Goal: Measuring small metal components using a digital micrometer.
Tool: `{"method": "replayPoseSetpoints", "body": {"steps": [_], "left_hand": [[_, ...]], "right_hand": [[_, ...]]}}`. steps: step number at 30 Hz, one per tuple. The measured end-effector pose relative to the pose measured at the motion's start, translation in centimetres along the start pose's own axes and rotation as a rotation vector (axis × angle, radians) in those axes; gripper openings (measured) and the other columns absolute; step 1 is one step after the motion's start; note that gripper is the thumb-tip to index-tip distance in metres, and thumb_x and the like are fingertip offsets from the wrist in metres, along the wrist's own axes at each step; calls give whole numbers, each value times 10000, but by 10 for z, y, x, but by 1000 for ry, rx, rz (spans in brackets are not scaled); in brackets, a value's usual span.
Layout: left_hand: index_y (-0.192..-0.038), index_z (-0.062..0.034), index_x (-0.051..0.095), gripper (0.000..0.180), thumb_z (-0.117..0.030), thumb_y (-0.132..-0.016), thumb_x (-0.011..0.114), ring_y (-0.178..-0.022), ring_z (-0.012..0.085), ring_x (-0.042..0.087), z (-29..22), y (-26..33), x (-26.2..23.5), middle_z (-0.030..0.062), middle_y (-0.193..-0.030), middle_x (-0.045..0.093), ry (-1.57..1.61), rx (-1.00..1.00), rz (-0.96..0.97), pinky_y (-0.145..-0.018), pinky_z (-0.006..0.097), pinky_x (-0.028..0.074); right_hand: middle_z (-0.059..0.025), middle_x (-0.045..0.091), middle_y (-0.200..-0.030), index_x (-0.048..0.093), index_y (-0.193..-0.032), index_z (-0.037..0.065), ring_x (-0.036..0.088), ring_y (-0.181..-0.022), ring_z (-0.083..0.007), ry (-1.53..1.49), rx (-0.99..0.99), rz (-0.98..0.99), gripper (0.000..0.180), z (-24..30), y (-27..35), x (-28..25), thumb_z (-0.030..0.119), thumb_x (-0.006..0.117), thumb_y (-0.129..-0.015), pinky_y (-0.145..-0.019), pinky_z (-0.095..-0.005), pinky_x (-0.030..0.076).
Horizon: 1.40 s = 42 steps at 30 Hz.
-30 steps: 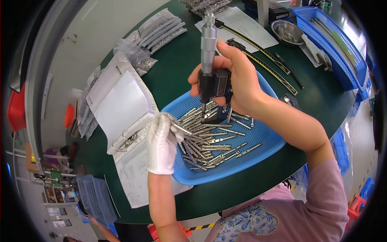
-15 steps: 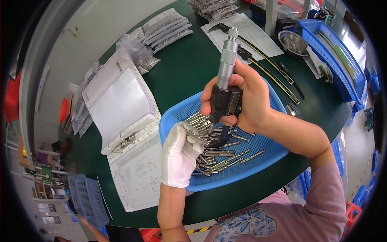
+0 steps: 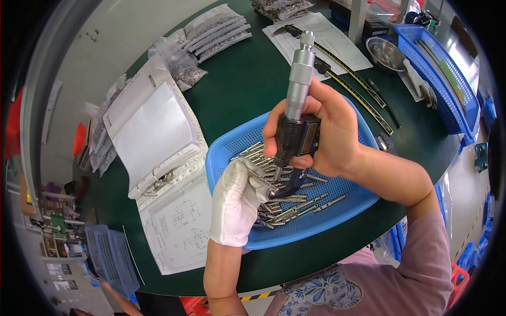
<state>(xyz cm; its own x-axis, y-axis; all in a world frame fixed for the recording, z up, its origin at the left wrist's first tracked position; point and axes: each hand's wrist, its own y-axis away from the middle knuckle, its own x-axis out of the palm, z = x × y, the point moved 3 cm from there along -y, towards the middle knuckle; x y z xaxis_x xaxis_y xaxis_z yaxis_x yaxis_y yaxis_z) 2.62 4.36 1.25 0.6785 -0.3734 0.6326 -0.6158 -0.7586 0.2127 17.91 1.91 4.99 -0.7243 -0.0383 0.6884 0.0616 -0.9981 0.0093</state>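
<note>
My left hand [image 3: 231, 203], in a white glove, is closed on a slim metal pin [image 3: 259, 179] pinched between thumb and fingers. My bare right hand [image 3: 340, 134] grips a digital micrometer [image 3: 289, 134], its silver thimble pointing up and away from me. The micrometer's jaws are at the free end of the pin; whether they touch it is too small to tell. Beneath both hands sits a blue perforated basket [image 3: 295, 241], holding many similar metal pins [image 3: 289, 216] lying loosely in a heap.
On the green table [image 3: 226, 105], an open ring binder [image 3: 158, 126] and drawing sheets [image 3: 179, 231] lie left. Bagged parts [image 3: 219, 31] are at the back. Calipers [image 3: 358, 95], a metal bowl [image 3: 386, 54] and another blue basket [image 3: 443, 79] stand right.
The micrometer's jaws have come down slightly, nearer the end of the pin. Both hands keep their hold, and the view has shifted a little.
</note>
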Motion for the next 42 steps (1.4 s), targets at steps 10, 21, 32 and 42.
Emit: {"method": "replayPoseSetpoints", "body": {"steps": [10,21,32,42], "left_hand": [[-850,-28,482,233,-236,-912,395,-556,107,474,0,-1,-1,35,-688,507,-89,2,9,-543,220,401],[-856,-34,477,228,-242,-910,400,-570,106,476,1,-1,0,32,-678,500,-123,20,-7,-549,218,396],[-856,-39,495,232,-244,-910,400,-576,106,476,5,-2,-5,26,-675,513,-98,-8,1,-549,220,390],[-865,-35,492,229,-246,-905,411,-573,109,473,3,-2,-2,35,-675,512,-115,-23,5,-559,221,395]], "right_hand": [[-174,602,-684,596,-776,-39,459,-453,-138,27,6,31,711,-3,0,-1,578,244,-812,-375,-220,314],[-173,607,-679,598,-786,-38,481,-452,-135,49,-8,55,715,-3,0,1,589,255,-798,-359,-212,314],[-174,606,-674,598,-776,-47,418,-378,-127,73,-62,86,695,-4,0,2,562,264,-808,-356,-214,318],[-129,594,-637,583,-731,-45,411,-379,-101,176,-49,-2,691,-6,-1,3,619,398,-772,-361,-210,311]]}}
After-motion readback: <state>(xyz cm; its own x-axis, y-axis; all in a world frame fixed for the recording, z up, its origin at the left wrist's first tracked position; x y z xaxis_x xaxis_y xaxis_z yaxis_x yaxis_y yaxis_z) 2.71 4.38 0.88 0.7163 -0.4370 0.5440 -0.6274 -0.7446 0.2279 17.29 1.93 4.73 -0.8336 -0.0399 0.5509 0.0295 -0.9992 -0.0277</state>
